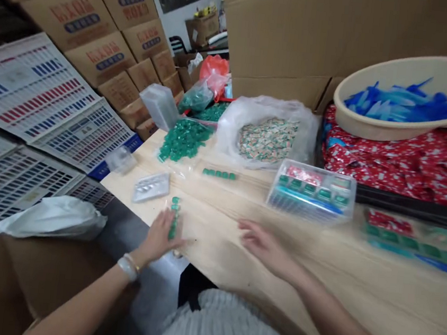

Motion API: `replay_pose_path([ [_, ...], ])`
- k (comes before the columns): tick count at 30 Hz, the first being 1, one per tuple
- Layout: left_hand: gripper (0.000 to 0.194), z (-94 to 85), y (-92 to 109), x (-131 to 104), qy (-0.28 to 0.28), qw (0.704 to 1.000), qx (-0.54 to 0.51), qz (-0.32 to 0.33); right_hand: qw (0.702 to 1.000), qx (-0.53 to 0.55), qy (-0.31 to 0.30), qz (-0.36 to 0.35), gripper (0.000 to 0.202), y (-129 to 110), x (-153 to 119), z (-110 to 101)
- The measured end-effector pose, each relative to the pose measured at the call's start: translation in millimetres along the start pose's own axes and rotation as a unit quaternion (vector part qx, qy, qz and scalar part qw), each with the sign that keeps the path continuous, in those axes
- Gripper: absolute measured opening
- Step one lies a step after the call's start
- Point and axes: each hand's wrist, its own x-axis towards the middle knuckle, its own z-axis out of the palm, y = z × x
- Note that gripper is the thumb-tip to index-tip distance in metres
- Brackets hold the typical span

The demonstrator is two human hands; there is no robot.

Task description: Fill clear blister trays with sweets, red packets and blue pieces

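My left hand (159, 234) lies at the table's near left edge, thumb stretched out and fingers apart. Its fingertips touch or lie right beside a short row of green square pieces (175, 205), partly hidden by the hand. Over the bare wood in the middle, my right hand (264, 245) hovers with loosely bent, slightly parted fingers and nothing in them; it is a little blurred. Further back lies a second row of green pieces (219, 174). A clear plastic tray (151, 187) sits just beyond my left hand.
Behind are a heap of green pieces (184, 141), a plastic bag (227, 130) of small printed pieces, and a filled clear box (312, 190). At right lie a packed set (415, 241), red packets (408, 160) and a cream basin (391, 131) of blue items. Cartons (79, 19) rise at left.
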Motion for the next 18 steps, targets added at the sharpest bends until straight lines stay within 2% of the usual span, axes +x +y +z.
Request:
replay_pose_path([
  [1,0.085,10.7,-11.6,-8.0,-0.022,0.999,0.015,0.034,0.998,-0.051,-0.036,-0.011,0.034,-2.2,14.4,23.0],
  [2,0.083,20.2,-15.7,-16.0,-0.038,0.996,0.024,0.072,0.992,-0.114,-0.055,-0.029,0.038,-5.1,31.7,42.7],
  [3,0.074,27.7,-14.7,-23.7,-0.044,0.993,0.027,0.109,0.981,-0.181,-0.047,-0.053,0.04,-9.1,50.9,57.8],
  [5,0.048,35.2,-6.6,-36.6,-0.03,0.989,0.016,0.147,0.939,-0.321,0.026,-0.119,0.042,-21.0,90.8,72.8],
  [7,0.036,34.1,-0.7,-44.4,-0.01,0.987,-0.023,0.158,0.872,-0.446,0.092,-0.176,0.044,-36.7,125.9,71.7],
  [8,0.034,31.0,0.1,-46.2,-0.003,0.986,-0.055,0.158,0.842,-0.496,0.105,-0.183,0.045,-43.9,139.5,68.1],
  [10,0.033,21.4,-1.6,-45.9,0.017,0.979,-0.148,0.138,0.8,-0.569,0.094,-0.169,0.051,-52.4,156.1,60.9],
  [12,0.033,9.0,-5.1,-40.5,0.061,0.959,-0.271,0.061,0.771,-0.614,0.068,-0.155,0.064,-49.9,156.8,57.0],
  [13,0.034,2.6,-6.8,-35.8,0.087,0.935,-0.344,0.002,0.759,-0.629,0.064,-0.155,0.071,-45.2,151.7,56.2],
  [14,0.035,-3.8,-8.2,-29.8,0.105,0.898,-0.423,-0.06,0.749,-0.641,0.065,-0.154,0.076,-39.5,143.9,55.9],
  [16,0.036,-15.3,-9.8,-15.6,0.103,0.793,-0.579,-0.162,0.734,-0.66,0.079,-0.141,0.079,-29.4,123.2,56.0],
  [18,0.036,-25.0,-9.4,-1.5,0.07,0.694,-0.685,-0.211,0.722,-0.677,0.086,-0.109,0.071,-26.0,100.9,57.9],
])
